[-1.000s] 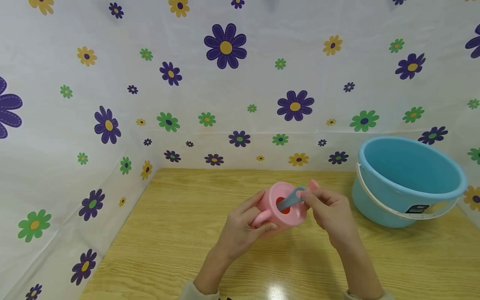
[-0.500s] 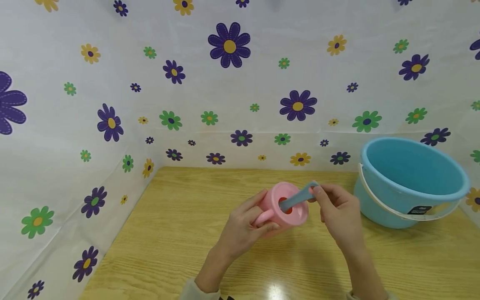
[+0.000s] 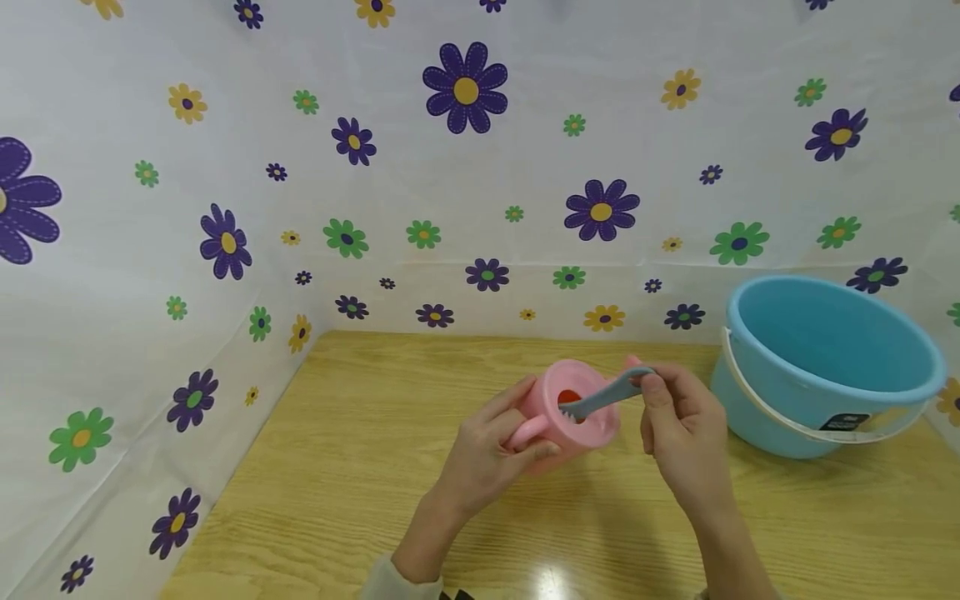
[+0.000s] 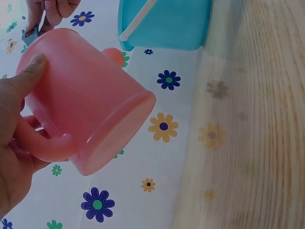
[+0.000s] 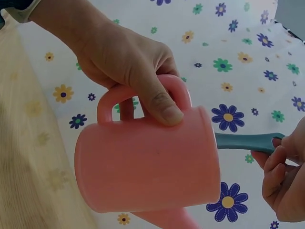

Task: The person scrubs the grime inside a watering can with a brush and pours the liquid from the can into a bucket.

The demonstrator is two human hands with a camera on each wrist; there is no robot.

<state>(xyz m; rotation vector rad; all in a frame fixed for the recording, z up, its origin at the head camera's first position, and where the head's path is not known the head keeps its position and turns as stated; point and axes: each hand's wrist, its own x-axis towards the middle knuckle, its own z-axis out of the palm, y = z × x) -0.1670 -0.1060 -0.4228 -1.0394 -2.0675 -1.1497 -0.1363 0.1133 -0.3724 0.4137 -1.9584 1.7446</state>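
Tilted above the table, a pink toy watering can (image 3: 536, 417) has its top opening facing up and to the right. My left hand (image 3: 483, 454) grips it by the handle (image 5: 143, 93), with the thumb against the wall. My right hand (image 3: 686, 437) pinches the upper end of a slim blue-grey tool (image 3: 611, 393), whose other end shows short teeth and lies at the opening. Something red (image 3: 567, 397) shows inside the can. The spout (image 5: 169, 219) sticks out on the side away from the handle.
A light blue bucket (image 3: 780, 417) with a white handle (image 3: 757, 407) stands on the wooden table (image 3: 360, 433) to the right, close beside my right hand. A flower-patterned sheet (image 3: 420, 167) covers the back and left walls.
My right hand has moved to the right and drawn the blue-grey tool partly out, so its teeth now show at the opening. The left hand keeps the watering can nearly still.
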